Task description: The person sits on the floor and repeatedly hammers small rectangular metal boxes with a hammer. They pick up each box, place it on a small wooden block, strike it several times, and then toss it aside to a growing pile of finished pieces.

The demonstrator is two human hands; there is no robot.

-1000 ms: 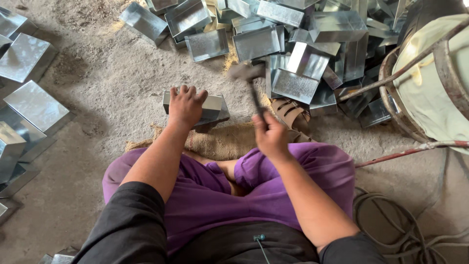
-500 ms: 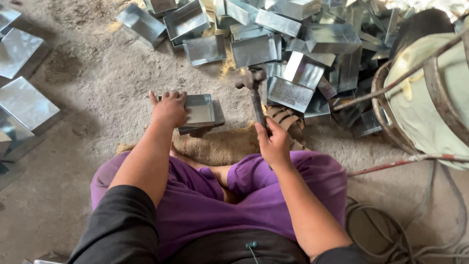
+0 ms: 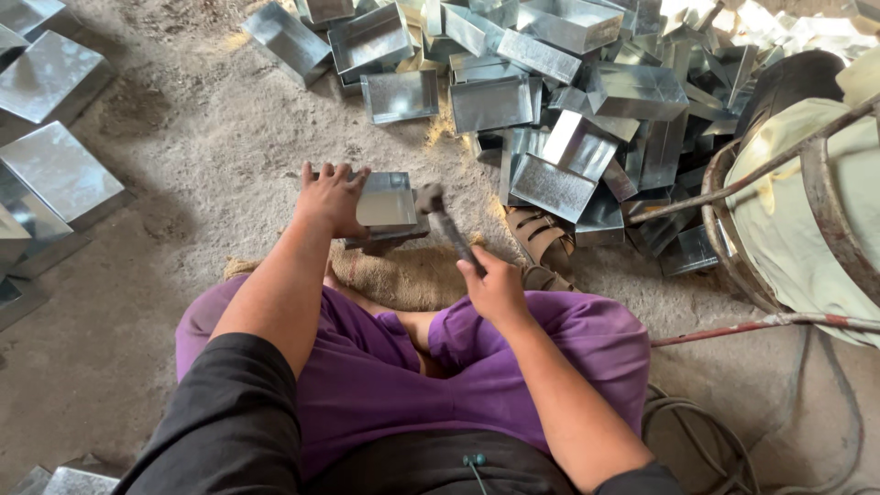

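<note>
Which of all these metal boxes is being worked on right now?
Start at the big heap of shiny sheet-metal boxes at top centre, then come down to the burlap mat before the purple-clad knees. The worked box sits there alone, left hand pressing it, with the hammer in the right hand at its right edge.

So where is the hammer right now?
The hammer is in the right hand, mid-frame in the head view, its head against the metal box that the left hand steadies.
</note>
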